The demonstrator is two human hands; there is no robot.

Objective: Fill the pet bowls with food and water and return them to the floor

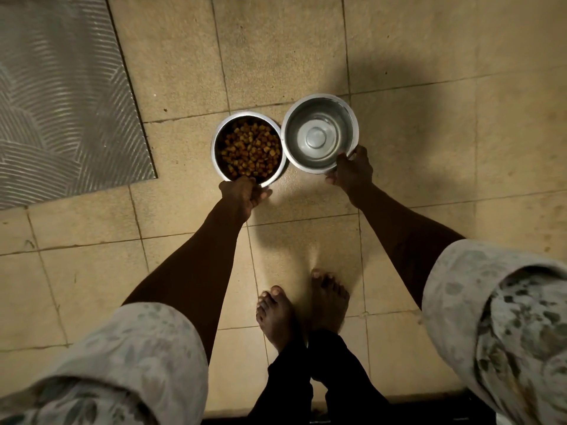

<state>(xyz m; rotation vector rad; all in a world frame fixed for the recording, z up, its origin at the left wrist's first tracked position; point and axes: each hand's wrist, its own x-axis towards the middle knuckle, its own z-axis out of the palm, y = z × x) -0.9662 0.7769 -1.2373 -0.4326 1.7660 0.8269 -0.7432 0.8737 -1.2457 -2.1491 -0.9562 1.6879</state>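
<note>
Head view: my left hand (244, 193) grips the kibble bowl (248, 148) and my right hand (351, 170) the water bowl (319, 133), just right of it, both filled; only setting them on the tiled floor (306, 41) remains.

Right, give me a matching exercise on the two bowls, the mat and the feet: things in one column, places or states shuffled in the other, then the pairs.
Things:
1. kibble bowl
2. water bowl
3. grey mat
4. bare feet

Places or states:
A. top left on the tiles
B. gripped at its rim by the right hand
C. below both bowls
D. gripped at its rim by the left hand

Pairs: 1-D, 2-B, 3-A, 4-C
</note>
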